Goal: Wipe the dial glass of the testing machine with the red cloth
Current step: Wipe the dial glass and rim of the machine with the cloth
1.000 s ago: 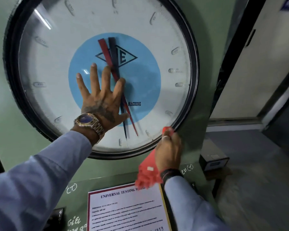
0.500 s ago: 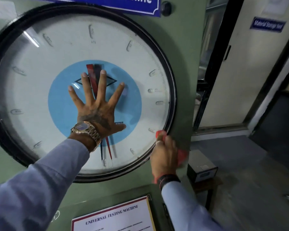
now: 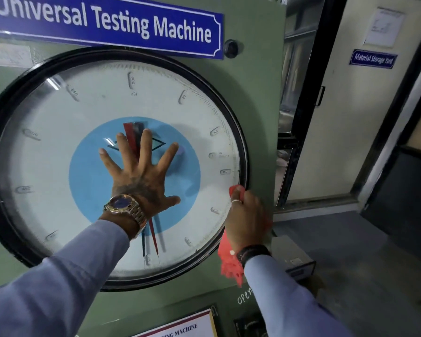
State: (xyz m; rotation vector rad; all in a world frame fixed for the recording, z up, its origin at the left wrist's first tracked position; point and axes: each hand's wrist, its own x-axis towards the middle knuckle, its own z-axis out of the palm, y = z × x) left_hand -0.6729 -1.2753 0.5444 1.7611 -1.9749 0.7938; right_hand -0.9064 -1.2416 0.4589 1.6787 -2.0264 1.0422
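- The dial glass (image 3: 83, 132) fills the green front of the testing machine (image 3: 258, 98), a big round pane in a black rim (image 3: 244, 152) over a white scale and blue centre.
- The red cloth (image 3: 230, 263) is at the dial's lower right edge, bunched in the right hand (image 3: 247, 220); one tip pokes out above the fingers against the rim, the rest hangs below the wrist.
- The right hand's fingers are curled closed around the cloth.
- The left hand (image 3: 141, 176) lies flat on the glass over the blue centre, fingers spread wide, holding nothing, a gold watch (image 3: 125, 207) on the wrist.
- A blue sign (image 3: 107, 23) reading "Universal Testing Machine" sits above the dial.
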